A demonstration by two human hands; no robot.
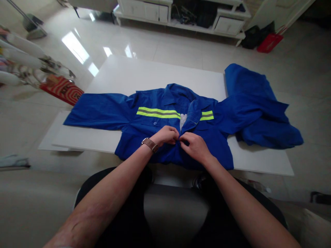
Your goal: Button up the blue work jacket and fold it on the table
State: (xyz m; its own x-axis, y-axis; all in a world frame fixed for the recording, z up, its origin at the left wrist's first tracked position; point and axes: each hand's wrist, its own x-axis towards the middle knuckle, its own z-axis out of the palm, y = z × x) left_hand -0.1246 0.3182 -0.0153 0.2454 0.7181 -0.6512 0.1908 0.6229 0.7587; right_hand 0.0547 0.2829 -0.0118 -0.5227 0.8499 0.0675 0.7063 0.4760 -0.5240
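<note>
A blue work jacket [144, 134] with a yellow and grey reflective stripe across its chest lies front up on the white table, collar pointing away from me. Its front is parted below the collar, where something whitish shows. My left hand [167, 135], with a brown-strapped watch on the wrist, pinches the front edge of the jacket. Close beside it, almost touching, my right hand [192, 144] pinches the other side of the same front opening. What sits between the fingertips is too small to make out. The jacket's lower part hangs over the near table edge.
More folded blue cloth [250, 82] is heaped at the table's right end, with the right sleeve over it. A red KFC bag [62, 90] stands left of the white table [124, 74]. A white cabinet [144, 12] and a red bag [270, 42] are across the floor.
</note>
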